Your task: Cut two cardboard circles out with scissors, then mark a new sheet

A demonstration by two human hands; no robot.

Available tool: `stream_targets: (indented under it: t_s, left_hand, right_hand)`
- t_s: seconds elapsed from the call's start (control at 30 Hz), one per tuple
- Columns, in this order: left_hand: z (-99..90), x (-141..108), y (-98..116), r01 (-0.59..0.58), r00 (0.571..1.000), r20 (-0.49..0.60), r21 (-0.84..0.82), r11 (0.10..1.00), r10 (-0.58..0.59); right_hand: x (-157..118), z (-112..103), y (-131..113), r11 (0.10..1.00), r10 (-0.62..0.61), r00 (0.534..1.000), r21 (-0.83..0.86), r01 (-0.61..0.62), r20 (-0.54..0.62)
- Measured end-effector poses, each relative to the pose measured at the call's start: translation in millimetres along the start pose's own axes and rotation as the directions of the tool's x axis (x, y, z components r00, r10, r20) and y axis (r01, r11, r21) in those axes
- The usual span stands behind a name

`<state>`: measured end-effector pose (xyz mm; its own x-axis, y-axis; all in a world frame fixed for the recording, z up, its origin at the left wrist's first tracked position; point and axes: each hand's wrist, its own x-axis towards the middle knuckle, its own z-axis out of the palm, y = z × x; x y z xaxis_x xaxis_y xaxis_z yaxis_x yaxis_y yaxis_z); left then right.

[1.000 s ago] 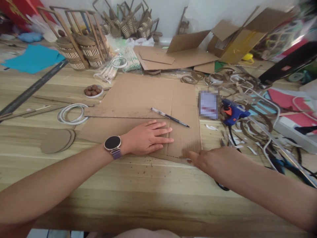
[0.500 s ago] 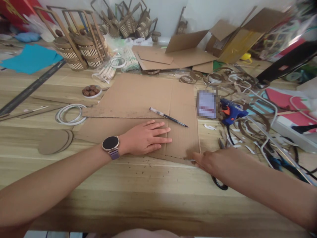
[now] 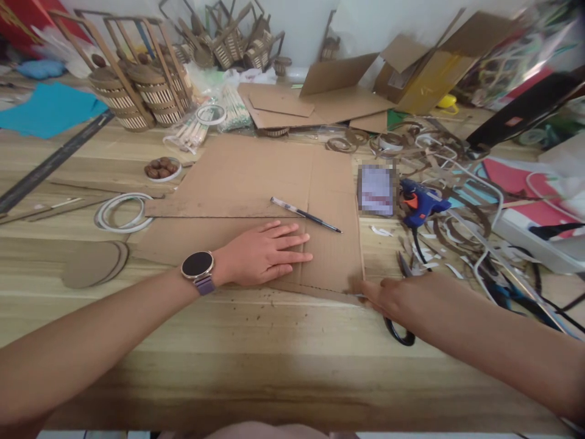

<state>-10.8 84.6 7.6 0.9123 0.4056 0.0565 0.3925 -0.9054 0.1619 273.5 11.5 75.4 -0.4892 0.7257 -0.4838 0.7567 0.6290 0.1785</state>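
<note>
A large sheet of brown cardboard (image 3: 256,164) lies flat on the wooden table. My left hand (image 3: 262,253), with a watch on its wrist, rests palm down on it, fingers spread. At the sheet's near right corner my right hand (image 3: 397,299) is closed, its fingertips at the edge beside a dashed line of cuts; what it grips is too small and hidden to name. A pen (image 3: 306,214) lies on the cardboard above my left hand. Partly under my right hand are black-handled scissors (image 3: 400,335).
Cardboard discs (image 3: 95,263), white rings (image 3: 122,212) and a bowl of brown nuts (image 3: 162,168) are on the left. Blue glue gun (image 3: 423,204), paper scraps and cables crowd the right. Woven baskets (image 3: 137,91) and a cardboard box (image 3: 425,73) stand behind.
The whole view has shifted slightly, so things appear a little further left. Both hands keep nearly the same places on the cardboard.
</note>
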Motion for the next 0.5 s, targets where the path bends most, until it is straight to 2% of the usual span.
stream_targets:
  t_s: [0.1, 0.2, 0.5]
  left_hand:
    - [0.9, -0.1, -0.6, 0.001, 1.000, -0.003, 0.000, 1.000, -0.001]
    - [1.0, -0.4, -0.9, 0.001, 1.000, -0.003, 0.005, 1.000, -0.001]
    - [0.1, -0.2, -0.1, -0.004, 1.000, -0.001, 0.015, 1.000, 0.004]
  right_hand:
    - [-0.3, -5.5, -1.3, 0.996, -0.018, 0.993, -0.090, 0.028, 0.116]
    - [-1.7, -3.8, -0.1, 0.994, -0.026, 0.997, -0.107, 0.034, 0.072]
    - [-12.6, 15.2, 11.1, 0.999, -0.044, 0.999, 0.005, 0.044, 0.024]
